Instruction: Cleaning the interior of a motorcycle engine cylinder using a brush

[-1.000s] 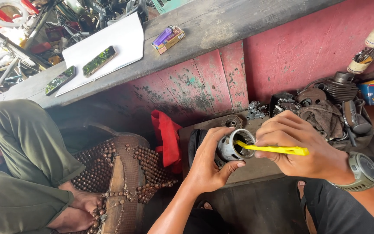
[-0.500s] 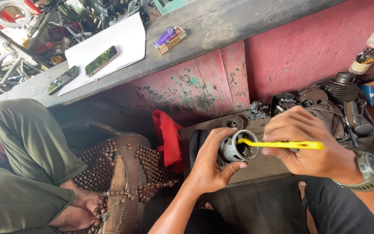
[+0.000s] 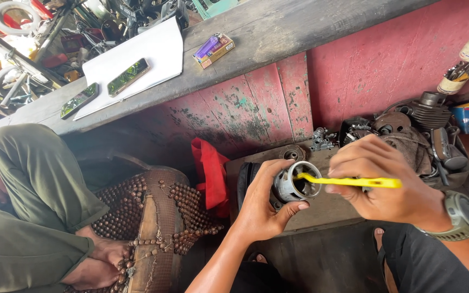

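Across the top of the view runs the long grey wooden desk (image 3: 299,32), its front boarded in chipped red-painted planks (image 3: 256,108). Down at the left sits another person in olive-green trousers (image 3: 33,184), bare foot resting beside a brown beaded seat cover (image 3: 153,217). Over on the right, a heap of dark greasy engine parts (image 3: 419,130) lies against the red wall. On the desk, a white sheet of paper (image 3: 153,51) carries one dark mobile phone (image 3: 128,76), a second phone (image 3: 80,100) lies at the sheet's lower left edge, and a small box with a purple lighter (image 3: 213,49) sits just to the right of the paper. A red cloth (image 3: 210,168) hangs below the desk front.

Now the hands, low and centre! The left hand (image 3: 261,209) has its grip wrapped around a short silver metal cylinder (image 3: 294,182), open mouth facing right, thumb under the rim. The right hand (image 3: 386,184), olive wristwatch (image 3: 462,214) on the wrist, pinches a thin yellow plastic tool (image 3: 354,182), held level, and its tip sits inside the cylinder's mouth, touching the inner wall. The cylinder is held in the air just above a flat wooden board (image 3: 321,209).
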